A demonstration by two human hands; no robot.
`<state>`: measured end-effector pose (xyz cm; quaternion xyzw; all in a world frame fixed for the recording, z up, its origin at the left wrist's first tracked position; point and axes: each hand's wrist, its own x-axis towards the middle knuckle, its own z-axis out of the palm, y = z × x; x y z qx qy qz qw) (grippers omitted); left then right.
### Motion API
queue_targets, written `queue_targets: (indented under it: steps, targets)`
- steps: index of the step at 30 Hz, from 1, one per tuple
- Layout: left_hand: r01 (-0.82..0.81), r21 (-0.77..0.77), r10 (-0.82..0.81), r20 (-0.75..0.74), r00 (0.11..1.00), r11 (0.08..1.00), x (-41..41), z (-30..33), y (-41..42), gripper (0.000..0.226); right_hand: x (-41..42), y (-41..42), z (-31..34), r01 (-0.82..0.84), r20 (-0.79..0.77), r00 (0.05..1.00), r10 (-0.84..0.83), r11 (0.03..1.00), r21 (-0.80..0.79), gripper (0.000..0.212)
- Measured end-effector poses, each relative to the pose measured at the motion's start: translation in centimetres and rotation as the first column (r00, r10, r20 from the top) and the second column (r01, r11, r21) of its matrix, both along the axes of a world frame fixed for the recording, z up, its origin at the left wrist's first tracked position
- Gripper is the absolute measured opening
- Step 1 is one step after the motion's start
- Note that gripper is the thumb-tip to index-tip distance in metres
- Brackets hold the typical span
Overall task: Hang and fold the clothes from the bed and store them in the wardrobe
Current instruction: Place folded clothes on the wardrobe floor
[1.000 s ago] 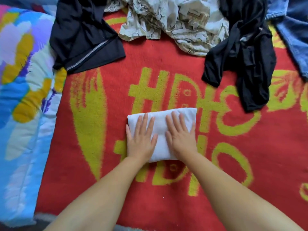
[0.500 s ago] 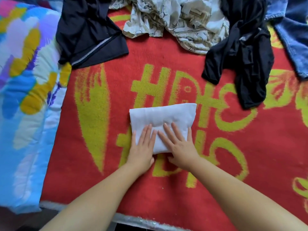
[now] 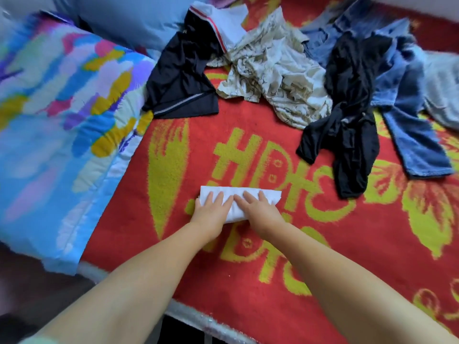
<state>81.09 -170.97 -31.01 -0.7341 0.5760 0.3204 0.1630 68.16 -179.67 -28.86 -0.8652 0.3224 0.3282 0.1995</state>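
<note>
A small folded white cloth [image 3: 269, 194] lies on the red and yellow bed cover [image 3: 248, 256]. My left hand [image 3: 210, 212] rests flat on its left part with fingers straight. My right hand [image 3: 259, 208] lies flat on its right part, fingers straight and pointing away from me. Behind it lies a heap of unfolded clothes: a dark navy garment [image 3: 181, 78], a cream patterned garment [image 3: 273, 75], a black garment [image 3: 350, 115] and blue jeans [image 3: 412, 135].
A bright multicoloured quilt [image 3: 57, 125] covers the left of the bed, with a blue pillow [image 3: 134, 18] behind it. A white garment with a red stripe [image 3: 223, 18] tops the heap. The bed's near edge [image 3: 198, 319] runs below my forearms.
My view has pulled back and up, so more of the bed shows. Both hands have slid forward again over the white cloth, still pressing it flat.
</note>
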Motion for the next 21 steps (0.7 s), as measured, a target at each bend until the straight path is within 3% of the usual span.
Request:
queue_targets:
  steps: [5,11,14,21]
  targets:
    - [-0.214,-0.037,0.215,0.042,0.976,0.976,-1.0,5.5,6.6,0.071,1.2,3.5,4.8,-0.263,0.03,0.964,0.264,0.964,-0.02,0.08]
    - [-0.498,-0.083,0.505,0.087,0.859,0.863,-1.7,10.9,17.2,0.076,4.1,11.7,8.8,-0.549,0.098,0.832,0.546,0.836,-0.004,0.076]
    - [-0.649,-0.063,0.652,0.087,0.753,0.758,-2.0,13.0,24.2,0.079,6.2,17.7,10.0,-0.681,0.144,0.724,0.675,0.732,-0.008,0.078]
    - [-0.893,-0.048,0.89,0.123,0.439,0.447,-7.3,16.8,42.2,0.079,8.0,35.3,13.2,-0.921,0.153,0.381,0.912,0.389,-0.025,0.085]
